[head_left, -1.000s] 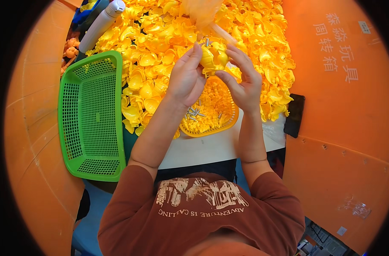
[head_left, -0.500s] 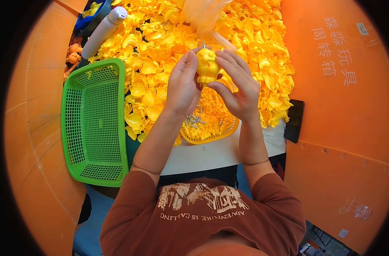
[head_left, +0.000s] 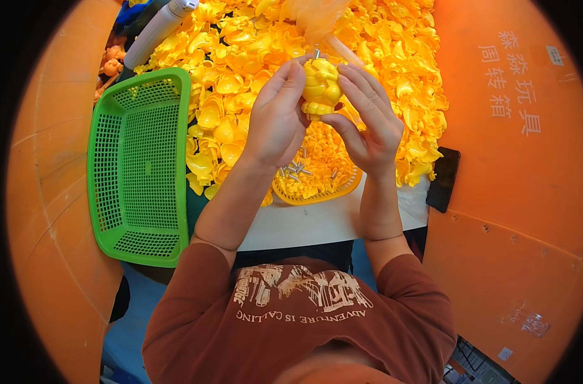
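A round yellow plastic toy figure (head_left: 321, 88) is held upright between both hands above the table, with a thin metal pin sticking out of its top. My left hand (head_left: 280, 112) closes round its left side, its fingers partly hidden behind the toy. On the other side my right hand (head_left: 372, 118) holds it between a thumb low down and fingers near the upper edge. Just below the hands stands an orange-yellow basket (head_left: 323, 199) with small yellow parts and several silver metal pins (head_left: 295, 171) in it.
Loose yellow plastic shells (head_left: 224, 128) cover the table beyond the hands, with a clear plastic bag (head_left: 320, 19) among them. At left are a green mesh basket (head_left: 184, 166) and a pale bottle (head_left: 156, 33). A dark phone (head_left: 444, 179) lies by the orange panel (head_left: 496, 179) at right.
The toy appears turned a little, showing more of its side. My right hand has shifted slightly right, with its fingers farther round the toy's edge. The whole view has also shifted a little.
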Demonstrator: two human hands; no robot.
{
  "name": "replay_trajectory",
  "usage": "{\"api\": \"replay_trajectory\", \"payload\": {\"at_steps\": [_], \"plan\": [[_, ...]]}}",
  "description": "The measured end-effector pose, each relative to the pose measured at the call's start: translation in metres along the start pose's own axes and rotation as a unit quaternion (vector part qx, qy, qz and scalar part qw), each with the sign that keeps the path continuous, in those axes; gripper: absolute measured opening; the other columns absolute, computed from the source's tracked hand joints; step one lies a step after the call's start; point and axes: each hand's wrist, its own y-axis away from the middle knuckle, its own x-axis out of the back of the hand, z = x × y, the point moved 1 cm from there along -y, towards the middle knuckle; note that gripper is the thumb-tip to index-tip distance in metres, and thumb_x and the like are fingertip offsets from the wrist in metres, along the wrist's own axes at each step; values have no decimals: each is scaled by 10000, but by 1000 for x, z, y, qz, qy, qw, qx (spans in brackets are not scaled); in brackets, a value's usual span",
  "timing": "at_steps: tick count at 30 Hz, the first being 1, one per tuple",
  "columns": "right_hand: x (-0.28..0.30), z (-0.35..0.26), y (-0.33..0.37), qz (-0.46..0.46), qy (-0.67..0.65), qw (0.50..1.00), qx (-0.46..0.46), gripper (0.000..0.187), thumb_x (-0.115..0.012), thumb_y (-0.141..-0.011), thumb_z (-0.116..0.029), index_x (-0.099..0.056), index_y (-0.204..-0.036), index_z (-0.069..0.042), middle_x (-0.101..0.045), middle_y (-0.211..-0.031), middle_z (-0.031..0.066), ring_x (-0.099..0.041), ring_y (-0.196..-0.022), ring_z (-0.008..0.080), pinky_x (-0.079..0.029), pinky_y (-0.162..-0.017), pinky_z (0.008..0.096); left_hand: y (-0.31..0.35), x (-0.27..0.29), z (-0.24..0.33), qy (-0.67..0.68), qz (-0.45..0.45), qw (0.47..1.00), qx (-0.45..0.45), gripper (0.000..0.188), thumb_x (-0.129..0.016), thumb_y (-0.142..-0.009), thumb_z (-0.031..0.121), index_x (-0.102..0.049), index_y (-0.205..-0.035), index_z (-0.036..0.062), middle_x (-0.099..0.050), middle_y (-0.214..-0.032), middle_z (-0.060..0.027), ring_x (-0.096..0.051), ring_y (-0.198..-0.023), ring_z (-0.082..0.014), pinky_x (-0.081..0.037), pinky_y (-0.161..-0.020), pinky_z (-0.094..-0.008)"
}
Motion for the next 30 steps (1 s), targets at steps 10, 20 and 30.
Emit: {"api": "replay_trajectory", "payload": {"at_steps": [10,20,30], "plan": [[-2,-10,0,-11,6,1000,9,489,-758,-655,-122,-592,-1088,35,-587,-1128,185,-538,-1085,355,-436,-915,394,9,-2,4,-4,-22,999,-32,383,-384,-967,278,-400,-1231,0,-531,-1112,-83,-555,-972,-144,-482,-800,-270],[10,-7,2,147,-347,893,-248,319,-508,-901,-98,-519,-1180,57,-487,-1274,155,-430,-1203,226,-332,-1005,337,12,-9,-8,-179,-162,955,-173,429,-625,-817,36,-411,-1188,22,-449,-1203,-101,-457,-1096,-154,-380,-935,-278],[17,-1,12,127,-358,889,-255,242,-555,-858,-32,-558,-1067,89,-607,-1052,205,-581,-1014,266,-441,-920,363,7,-5,-24,-213,-139,952,-168,461,-618,-796,-33,-448,-1225,-35,-465,-1179,-104,-480,-1113,-196,-397,-956,-300]]}}
